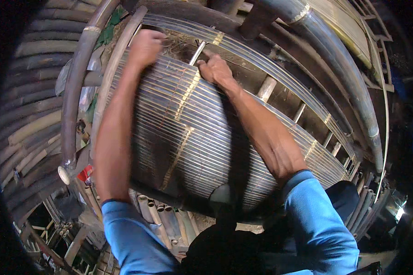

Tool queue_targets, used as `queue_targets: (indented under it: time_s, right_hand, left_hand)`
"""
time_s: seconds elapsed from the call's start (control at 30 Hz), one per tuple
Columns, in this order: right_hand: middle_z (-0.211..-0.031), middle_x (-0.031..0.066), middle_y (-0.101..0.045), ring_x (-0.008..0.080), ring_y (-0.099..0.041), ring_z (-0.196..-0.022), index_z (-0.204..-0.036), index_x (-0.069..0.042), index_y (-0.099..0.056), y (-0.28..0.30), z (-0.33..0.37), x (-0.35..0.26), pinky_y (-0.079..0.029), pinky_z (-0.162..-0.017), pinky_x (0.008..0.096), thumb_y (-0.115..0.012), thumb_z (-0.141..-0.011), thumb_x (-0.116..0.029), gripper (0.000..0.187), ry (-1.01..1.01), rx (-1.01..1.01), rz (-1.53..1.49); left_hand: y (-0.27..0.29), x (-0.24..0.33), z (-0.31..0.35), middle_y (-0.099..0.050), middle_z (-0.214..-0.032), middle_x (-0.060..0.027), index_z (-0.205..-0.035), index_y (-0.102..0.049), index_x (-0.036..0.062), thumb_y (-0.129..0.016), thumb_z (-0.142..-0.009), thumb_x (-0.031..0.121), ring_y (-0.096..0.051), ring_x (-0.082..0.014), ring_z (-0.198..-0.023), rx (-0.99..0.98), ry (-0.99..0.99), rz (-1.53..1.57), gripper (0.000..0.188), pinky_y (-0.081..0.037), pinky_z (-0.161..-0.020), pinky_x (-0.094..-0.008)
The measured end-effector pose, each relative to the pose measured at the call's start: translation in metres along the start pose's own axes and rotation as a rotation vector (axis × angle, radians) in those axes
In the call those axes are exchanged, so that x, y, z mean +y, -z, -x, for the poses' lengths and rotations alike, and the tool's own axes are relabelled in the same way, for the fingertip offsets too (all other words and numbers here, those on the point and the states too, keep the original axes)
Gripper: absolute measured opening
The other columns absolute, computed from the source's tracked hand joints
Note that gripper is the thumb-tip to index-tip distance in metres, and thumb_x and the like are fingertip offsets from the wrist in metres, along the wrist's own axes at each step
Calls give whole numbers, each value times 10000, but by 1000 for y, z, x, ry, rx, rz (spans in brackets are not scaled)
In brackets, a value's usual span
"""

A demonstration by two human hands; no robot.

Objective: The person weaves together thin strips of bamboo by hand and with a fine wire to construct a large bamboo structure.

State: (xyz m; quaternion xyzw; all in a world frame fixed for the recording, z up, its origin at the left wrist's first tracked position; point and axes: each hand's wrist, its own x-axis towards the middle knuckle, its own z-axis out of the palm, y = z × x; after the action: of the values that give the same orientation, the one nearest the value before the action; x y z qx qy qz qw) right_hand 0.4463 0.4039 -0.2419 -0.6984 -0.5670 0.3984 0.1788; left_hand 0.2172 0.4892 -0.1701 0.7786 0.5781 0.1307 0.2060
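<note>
A panel of thin parallel bamboo strips (202,119) spreads below my arms, with pale bands and fine red thread running across it. My left hand (145,47) is curled closed above the panel's far left edge, slightly blurred; whatever its fingers hold is too small to make out. My right hand (215,70) rests at the far edge of the strips, fingers bent inward beside a pale crossbar (198,52). What lies between those fingertips is hidden. Beyond the gap, a few separate bamboo strips (261,62) run in a long curve.
Thick bamboo poles border the work, one on the left (78,87) and one on the right (344,59). Short crossbars (267,88) span the gap. Cut bamboo pieces (163,220) stand near my body. A red object (85,173) lies at the left.
</note>
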Motion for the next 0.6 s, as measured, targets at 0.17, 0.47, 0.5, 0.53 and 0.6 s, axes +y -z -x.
queue_targets:
  time_s: [0.17, 0.47, 0.5, 0.53, 0.6]
  right_hand:
    - [-1046, 271, -701, 395, -688, -1001, -1226, -137, -693, -5, -7, 6, -519, -902, 422, -646, -837, -280, 417, 2, 115, -103]
    - [-793, 157, -722, 200, -669, -730, -974, -44, -762, 11, 6, 12, -528, -728, 333, -691, -851, -272, 269, 72, 197, -267]
    - [-799, 141, -722, 177, -654, -736, -984, -31, -756, 19, 14, 12, -521, -733, 320, -694, -870, -282, 283, 160, 246, -285]
    - [-878, 86, -737, 154, -643, -797, -1027, -42, -751, 32, 27, 11, -512, -770, 315, -695, -916, -309, 294, 181, 216, -300]
    - [-903, 33, -728, 115, -619, -819, -1034, -51, -755, 51, 53, -2, -501, -768, 296, -699, -937, -260, 237, 231, 79, -388]
  left_hand:
    - [-82, 60, -6, -698, -1110, -186, -996, -755, 136, -648, -829, 184, -655, -361, -1072, -129, 145, -228, 204, -514, -927, -468]
    - [-53, 57, -4, -685, -1113, -242, -1137, -722, 138, -666, -828, 335, -671, -374, -1040, -17, -43, -211, 371, -520, -925, -478]
    - [-33, 62, -1, -685, -1113, -244, -1129, -725, 128, -663, -826, 355, -675, -380, -1026, 16, 5, -271, 384, -528, -912, -478]
    - [-21, 64, 1, -685, -1112, -246, -1121, -727, 118, -660, -823, 376, -679, -387, -1013, 42, 54, -328, 400, -536, -899, -478]
    - [14, 25, -1, -706, -1094, -220, -1218, -676, 70, -613, -864, 291, -714, -294, -783, -277, 72, 15, 422, -569, -676, -393]
